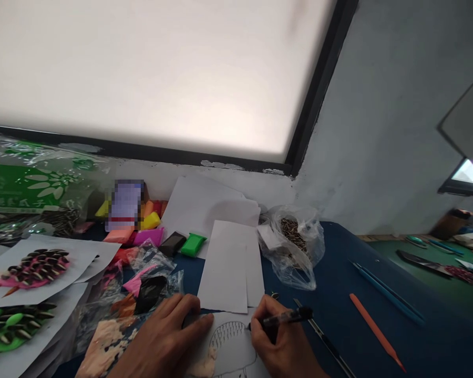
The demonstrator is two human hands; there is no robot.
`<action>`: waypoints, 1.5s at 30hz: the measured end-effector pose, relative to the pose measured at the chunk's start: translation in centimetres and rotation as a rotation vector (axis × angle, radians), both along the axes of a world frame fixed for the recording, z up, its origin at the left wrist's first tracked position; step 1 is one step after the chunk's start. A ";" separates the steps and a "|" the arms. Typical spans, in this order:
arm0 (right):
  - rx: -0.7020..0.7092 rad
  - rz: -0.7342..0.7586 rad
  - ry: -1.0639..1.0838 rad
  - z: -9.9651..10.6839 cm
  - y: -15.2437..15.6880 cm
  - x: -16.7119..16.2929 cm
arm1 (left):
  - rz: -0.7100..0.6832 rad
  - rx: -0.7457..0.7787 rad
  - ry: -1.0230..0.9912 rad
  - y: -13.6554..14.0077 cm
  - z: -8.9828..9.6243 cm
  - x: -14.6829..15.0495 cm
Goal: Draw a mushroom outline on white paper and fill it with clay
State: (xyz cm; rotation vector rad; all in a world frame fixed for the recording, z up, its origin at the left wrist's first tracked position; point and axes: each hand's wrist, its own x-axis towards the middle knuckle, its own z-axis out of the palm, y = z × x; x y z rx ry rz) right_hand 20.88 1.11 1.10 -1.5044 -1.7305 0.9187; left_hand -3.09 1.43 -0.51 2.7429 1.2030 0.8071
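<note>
Pinched in my right hand is a black pen, its tip at the upper right of an outline drawing on a white sheet. The drawing shows a rounded body filled with short marks. My left hand lies spread over the sheet's left side, fingers apart, holding nothing. Beside its thumb, a lump of pale peach clay is partly seen. More peach clay is smeared on a flat piece left of that hand. Blank white paper lies just beyond the drawing.
Finished seed-and-clay pictures are stacked at left, near coloured clay packs and a phone. A plastic bag of seeds stands by the wall. At right lie an orange modelling tool, blue tweezers and a craft knife.
</note>
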 end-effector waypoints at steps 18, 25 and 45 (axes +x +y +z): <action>0.011 0.017 -0.009 -0.3 0.1 0.1 | 0.022 0.052 -0.005 -0.1 0.2 0.2; -0.026 0.032 -0.009 0.0 0.0 0.0 | 0.006 0.024 0.016 0.0 -0.1 0.0; 0.012 -0.016 -0.030 0.4 -0.1 0.5 | 0.039 0.019 -0.010 -0.4 0.2 0.3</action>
